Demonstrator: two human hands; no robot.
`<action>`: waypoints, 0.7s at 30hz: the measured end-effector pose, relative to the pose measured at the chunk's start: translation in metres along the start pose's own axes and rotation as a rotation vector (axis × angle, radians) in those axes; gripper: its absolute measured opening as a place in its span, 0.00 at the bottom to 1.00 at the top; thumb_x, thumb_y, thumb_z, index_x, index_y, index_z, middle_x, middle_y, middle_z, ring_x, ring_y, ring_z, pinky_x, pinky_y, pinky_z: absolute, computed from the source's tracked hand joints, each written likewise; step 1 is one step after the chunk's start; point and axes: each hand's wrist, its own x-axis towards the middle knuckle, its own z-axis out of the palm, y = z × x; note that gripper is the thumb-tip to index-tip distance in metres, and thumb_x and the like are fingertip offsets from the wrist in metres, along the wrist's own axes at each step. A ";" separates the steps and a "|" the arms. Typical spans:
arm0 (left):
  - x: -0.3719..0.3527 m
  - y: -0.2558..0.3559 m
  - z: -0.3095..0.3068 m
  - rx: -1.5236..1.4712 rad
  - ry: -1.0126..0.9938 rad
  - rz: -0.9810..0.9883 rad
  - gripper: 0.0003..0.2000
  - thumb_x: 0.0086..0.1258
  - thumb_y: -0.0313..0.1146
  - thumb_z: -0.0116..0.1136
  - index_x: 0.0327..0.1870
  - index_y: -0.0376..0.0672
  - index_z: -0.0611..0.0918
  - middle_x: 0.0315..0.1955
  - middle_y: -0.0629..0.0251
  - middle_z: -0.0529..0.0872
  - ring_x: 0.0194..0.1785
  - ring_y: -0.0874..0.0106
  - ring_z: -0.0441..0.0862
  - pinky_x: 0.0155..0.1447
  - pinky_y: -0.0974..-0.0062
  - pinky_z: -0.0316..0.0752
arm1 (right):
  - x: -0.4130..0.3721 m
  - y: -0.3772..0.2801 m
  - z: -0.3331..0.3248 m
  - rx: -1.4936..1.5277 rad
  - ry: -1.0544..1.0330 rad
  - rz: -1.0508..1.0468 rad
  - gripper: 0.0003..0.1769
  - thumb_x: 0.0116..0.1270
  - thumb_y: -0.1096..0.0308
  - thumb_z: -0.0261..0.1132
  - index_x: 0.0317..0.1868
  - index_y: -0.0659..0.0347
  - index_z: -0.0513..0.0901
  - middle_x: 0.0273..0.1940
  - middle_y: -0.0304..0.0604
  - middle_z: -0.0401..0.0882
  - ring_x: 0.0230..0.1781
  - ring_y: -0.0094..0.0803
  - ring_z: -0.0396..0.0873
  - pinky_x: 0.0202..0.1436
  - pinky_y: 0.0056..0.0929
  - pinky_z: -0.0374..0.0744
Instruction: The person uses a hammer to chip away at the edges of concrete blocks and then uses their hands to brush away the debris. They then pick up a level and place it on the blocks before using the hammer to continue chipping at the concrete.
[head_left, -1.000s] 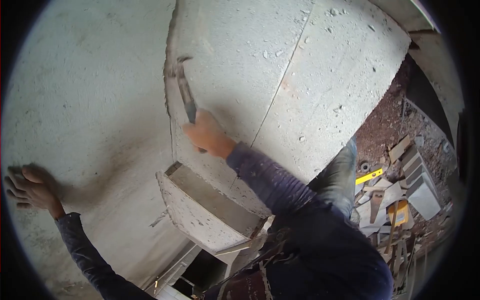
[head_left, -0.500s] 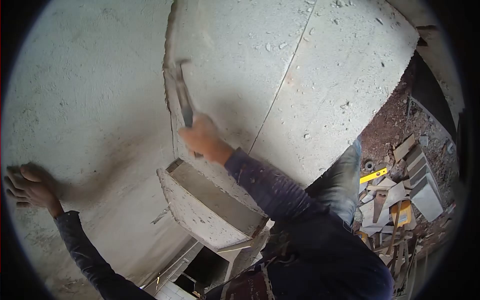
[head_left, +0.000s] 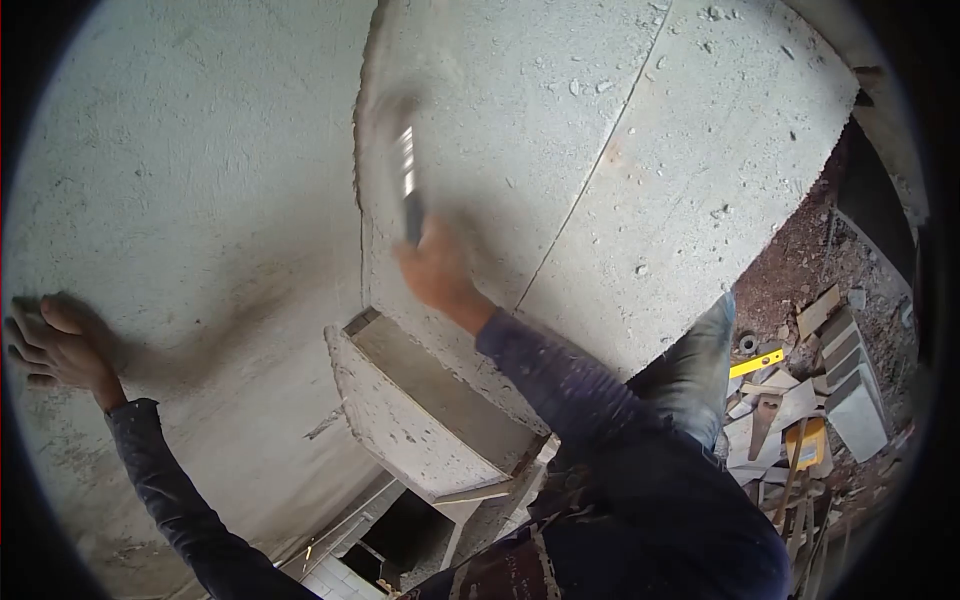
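Rough, pale grey wall (head_left: 200, 180), faintly pitted and smudged with brown, fills the left side, meeting a broad whitish slab (head_left: 690, 200) along a ragged, crumbly edge. Grit and small chips dot the slab, and a thin straight seam crosses it. Below the right hand (head_left: 440, 270), a trough-like ledge (head_left: 420, 390) has smooth grey inside and a chipped, speckled outer face.

The right hand's grip is closed around the dark handle of a hammer (head_left: 408, 175), held over the slab close to the ragged edge. Bright glints streak its narrow shaft. Its head is a brownish blur, so its shape and whether it touches the slab cannot be told. The left hand (head_left: 62, 345) is open, fingers spread against the wall near the dark rim of the view.

At right, reddish, rubble-strewn floor (head_left: 790, 265) holds a yellow spirit level (head_left: 756, 363), a handsaw (head_left: 765, 425) and flat offcuts (head_left: 855, 400). Overlapping pieces partly hide one another, and the slab's top is cut off.
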 end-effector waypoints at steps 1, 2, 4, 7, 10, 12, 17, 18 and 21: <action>-0.002 -0.004 0.001 0.013 -0.029 0.009 0.40 0.78 0.67 0.31 0.80 0.46 0.52 0.74 0.47 0.62 0.79 0.45 0.51 0.79 0.37 0.42 | -0.012 0.001 -0.013 0.419 -0.657 0.547 0.22 0.65 0.67 0.64 0.54 0.75 0.72 0.25 0.41 0.74 0.16 0.27 0.75 0.15 0.30 0.73; 0.002 -0.002 0.003 0.011 -0.020 0.002 0.40 0.78 0.67 0.31 0.80 0.46 0.52 0.74 0.47 0.62 0.79 0.45 0.51 0.79 0.37 0.42 | 0.000 0.001 -0.030 0.416 -0.648 0.539 0.22 0.65 0.67 0.64 0.54 0.75 0.72 0.25 0.41 0.74 0.16 0.27 0.75 0.15 0.30 0.73; -0.001 0.000 -0.004 0.021 -0.017 0.009 0.40 0.78 0.67 0.32 0.79 0.45 0.56 0.74 0.48 0.63 0.79 0.46 0.54 0.78 0.40 0.46 | 0.042 -0.022 -0.092 0.585 -0.768 0.881 0.24 0.66 0.66 0.66 0.55 0.74 0.71 0.25 0.39 0.73 0.17 0.26 0.75 0.15 0.28 0.73; -0.009 -0.019 0.011 -0.035 -0.007 0.000 0.39 0.78 0.67 0.33 0.77 0.44 0.60 0.73 0.47 0.66 0.77 0.46 0.57 0.75 0.42 0.52 | 0.121 -0.049 -0.169 0.785 -0.332 0.632 0.10 0.68 0.68 0.65 0.40 0.59 0.70 0.23 0.32 0.70 0.14 0.19 0.69 0.14 0.23 0.69; -0.013 -0.033 0.020 0.055 -0.030 -0.028 0.38 0.78 0.67 0.33 0.74 0.42 0.64 0.72 0.44 0.67 0.75 0.46 0.61 0.73 0.44 0.55 | 0.180 -0.053 -0.199 0.954 0.126 -0.046 0.08 0.72 0.69 0.62 0.42 0.60 0.71 0.33 0.36 0.74 0.20 0.18 0.65 0.20 0.24 0.67; -0.016 -0.032 0.022 0.043 -0.055 -0.051 0.38 0.78 0.67 0.33 0.74 0.42 0.65 0.71 0.43 0.68 0.75 0.46 0.61 0.73 0.43 0.54 | 0.198 0.003 -0.154 1.510 0.444 -0.179 0.08 0.75 0.67 0.62 0.45 0.61 0.73 0.35 0.37 0.74 0.26 0.20 0.70 0.25 0.25 0.71; -0.006 -0.019 0.017 -0.007 0.106 0.002 0.38 0.78 0.67 0.33 0.74 0.43 0.65 0.71 0.46 0.69 0.74 0.46 0.62 0.74 0.43 0.53 | 0.007 -0.028 -0.050 0.668 -0.862 0.941 0.24 0.64 0.70 0.61 0.54 0.82 0.71 0.39 0.57 0.78 0.26 0.33 0.81 0.21 0.35 0.74; -0.004 -0.023 0.023 -0.013 0.115 0.004 0.38 0.78 0.67 0.33 0.74 0.43 0.65 0.71 0.46 0.69 0.74 0.46 0.62 0.74 0.43 0.53 | 0.000 -0.026 -0.059 0.685 -0.903 0.985 0.19 0.63 0.71 0.61 0.49 0.80 0.72 0.34 0.54 0.78 0.21 0.33 0.79 0.17 0.36 0.71; -0.018 -0.038 0.024 0.044 0.026 0.014 0.38 0.77 0.67 0.33 0.74 0.44 0.65 0.71 0.45 0.69 0.74 0.46 0.62 0.75 0.43 0.52 | 0.043 -0.038 -0.121 0.662 -0.810 0.900 0.11 0.63 0.72 0.62 0.41 0.72 0.73 0.25 0.41 0.74 0.18 0.29 0.76 0.16 0.35 0.70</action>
